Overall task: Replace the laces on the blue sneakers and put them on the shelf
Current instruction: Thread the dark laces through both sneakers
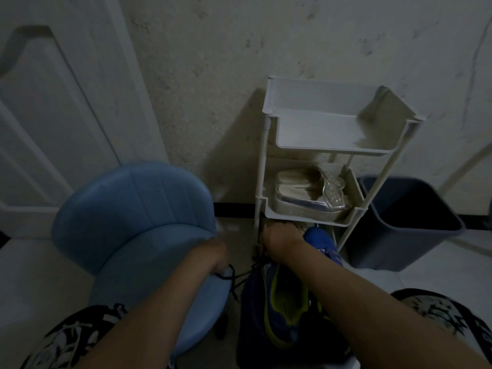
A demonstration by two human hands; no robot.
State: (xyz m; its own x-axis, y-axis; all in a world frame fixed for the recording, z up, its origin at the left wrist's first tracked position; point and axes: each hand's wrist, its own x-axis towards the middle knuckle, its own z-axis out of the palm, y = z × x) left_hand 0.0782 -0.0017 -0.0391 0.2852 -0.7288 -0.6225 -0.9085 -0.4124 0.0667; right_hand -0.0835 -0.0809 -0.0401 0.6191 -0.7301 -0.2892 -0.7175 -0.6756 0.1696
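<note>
Head view: your left hand (217, 255) is clenched round a black lace (234, 278) at the near right edge of the blue chair (138, 209) seat; lace runs right from that fist toward the blue sneaker (288, 298)

Sneaker sits near centre between your forearms, toe pointing far, yellow-green lining facing up, toe just in front of the bottom tier of the shelf (319, 149), not on it

Your right hand (282, 239) is on the front of the sneaker, back of hand toward the camera, fingers hidden, so can't tell if it's gripping anything

Shelf is white, against the far wall, right of the chair; silver sandals (311, 194) on its middle tier

Dark bin (410, 222) just right of the shelf, white door (53, 102) far left, patterned shorts (72, 339) at the near edge
</note>
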